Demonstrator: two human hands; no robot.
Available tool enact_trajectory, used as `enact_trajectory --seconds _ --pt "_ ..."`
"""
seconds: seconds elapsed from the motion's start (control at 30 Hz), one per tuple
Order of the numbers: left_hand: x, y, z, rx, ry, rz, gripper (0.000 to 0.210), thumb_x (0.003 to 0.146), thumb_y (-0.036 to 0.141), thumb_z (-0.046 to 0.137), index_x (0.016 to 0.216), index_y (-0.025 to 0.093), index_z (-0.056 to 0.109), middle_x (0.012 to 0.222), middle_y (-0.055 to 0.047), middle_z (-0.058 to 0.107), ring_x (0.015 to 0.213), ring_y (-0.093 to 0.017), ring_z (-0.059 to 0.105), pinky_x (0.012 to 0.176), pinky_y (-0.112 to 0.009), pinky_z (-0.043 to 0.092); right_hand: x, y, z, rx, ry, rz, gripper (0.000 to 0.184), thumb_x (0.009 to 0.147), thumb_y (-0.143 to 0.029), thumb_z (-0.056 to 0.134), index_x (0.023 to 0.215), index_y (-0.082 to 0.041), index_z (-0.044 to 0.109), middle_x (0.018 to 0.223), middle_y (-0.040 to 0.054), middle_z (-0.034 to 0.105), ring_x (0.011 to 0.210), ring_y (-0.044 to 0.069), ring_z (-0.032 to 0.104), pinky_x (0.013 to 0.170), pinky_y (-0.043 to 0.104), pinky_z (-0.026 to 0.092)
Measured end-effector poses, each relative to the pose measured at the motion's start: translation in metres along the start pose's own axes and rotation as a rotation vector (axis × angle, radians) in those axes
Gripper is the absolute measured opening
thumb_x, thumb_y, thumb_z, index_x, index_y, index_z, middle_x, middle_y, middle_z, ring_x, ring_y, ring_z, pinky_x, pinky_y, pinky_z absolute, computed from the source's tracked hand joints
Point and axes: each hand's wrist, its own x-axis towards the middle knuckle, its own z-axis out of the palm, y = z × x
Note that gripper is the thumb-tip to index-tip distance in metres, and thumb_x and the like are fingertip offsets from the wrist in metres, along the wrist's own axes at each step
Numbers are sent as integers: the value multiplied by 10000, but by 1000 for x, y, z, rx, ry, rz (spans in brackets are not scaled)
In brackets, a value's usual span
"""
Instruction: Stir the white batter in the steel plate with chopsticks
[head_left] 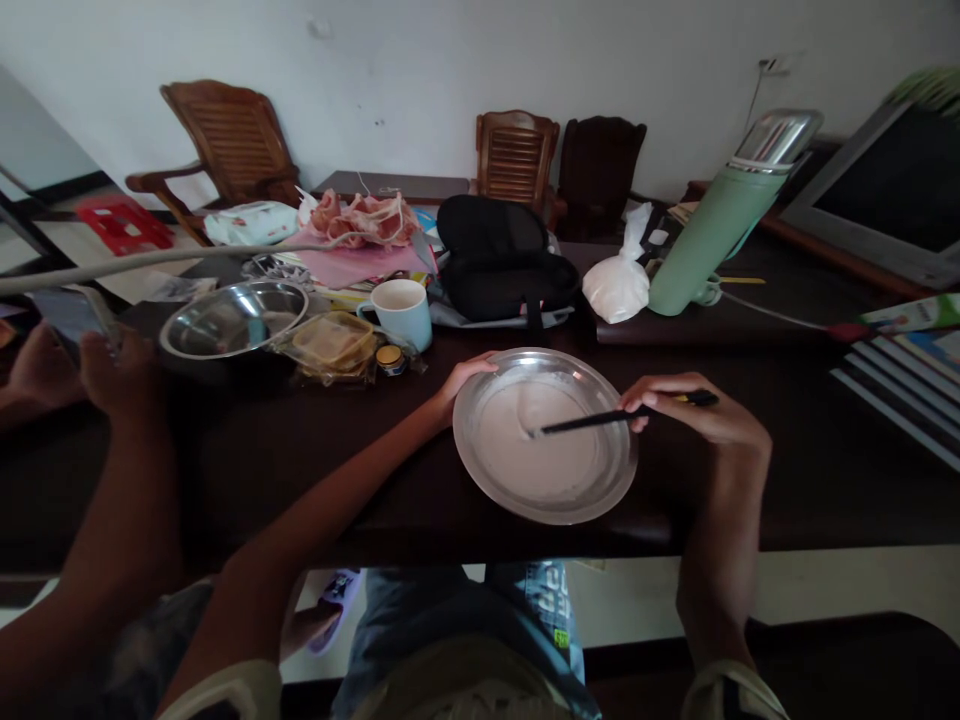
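Note:
A shallow metal bowl (472, 455) holding a pale, creamy liquid (517, 470) stands near the front edge of the dark table. My left hand (463, 378) grips the bowl's upper left rim. Black chopsticks (592, 421) are closed in the fingers of my right hand (686, 405) at the bowl's right side. Their tips dip into the liquid near its middle, where a swirl shows. Whether it is one stick or a pair pressed together is hard to make out.
At the left, another person's hands (112, 365) hold a phone (67, 315). Behind my bowl are an empty metal basin (180, 340), a blue mug (412, 318), a small jar (390, 360), a black case (495, 275), a bag of white powder (616, 290) and a green thermos (705, 235).

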Motion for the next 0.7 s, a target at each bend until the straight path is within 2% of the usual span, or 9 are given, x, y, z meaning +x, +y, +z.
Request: enact_trajectory --seconds 0.03,0.1,0.17,0.2,0.3,0.37,0.5,0.63,0.7 --pt "0 -1 0 -6 1 3 259 688 179 591 914 158 716 905 -55 703 844 -212 626 815 -326 440 -1 0 -1 11 -20 8 342 790 -535 676 722 -209 752 756 57 732 620 200 655 615 328 547" --pt "1 -2 -1 -17 7 5 263 682 178 596 915 153 716 895 -56 701 823 -206 622 802 -322 438 -2 1 -2 52 113 15 374 803 -548 655 655 -212 728 700 55 715 548 189 626 531 320 521" --pt "2 -3 -2 -22 12 1 269 676 177 599 914 150 720 888 -58 701 818 -205 621 796 -320 437 -1 1 0 69 272 1 349 811 -532 656 662 -224 724 715 48 717 569 191 632 544 318 523" --pt "2 -3 -2 -21 13 -4 269 673 178 599 911 150 723 884 -58 702 819 -206 620 793 -319 437 0 0 2 59 275 -8 318 810 -516 666 695 -227 733 750 47 725 607 195 646 582 320 534" --pt "3 -3 -2 -16 14 -3 274 665 180 599 905 151 729 885 -58 707 829 -212 619 791 -318 435 0 -3 5 20 11 -16 304 799 -505 686 759 -212 754 797 61 729 660 202 660 642 328 545" --pt "3 -2 -2 -20 11 1 289 666 186 602 924 150 728 895 -62 708 849 -223 619 800 -326 433 0 -2 4 52 -38 -2 357 796 -537 673 696 -202 744 726 69 714 584 192 634 546 314 522" --pt "1 -3 -2 -8 17 8 289 663 198 606 920 143 725 914 -76 710 873 -239 621 820 -343 425 3 2 3 125 279 2 356 807 -530 665 635 -224 718 712 54 703 531 168 597 482 292 493" --pt "1 -4 -2 5 16 11 293 660 210 614 924 148 725 923 -78 713 870 -244 625 817 -348 424 5 1 7 68 15 -24 324 784 -513 699 691 -205 737 801 66 721 622 188 642 591 313 537" --pt "1 -3 -1 0 16 10 295 657 210 616 923 143 725 906 -76 711 857 -240 623 809 -344 423 4 2 4 78 6 -14 364 787 -542 680 663 -204 736 719 68 713 556 186 621 523 313 513"
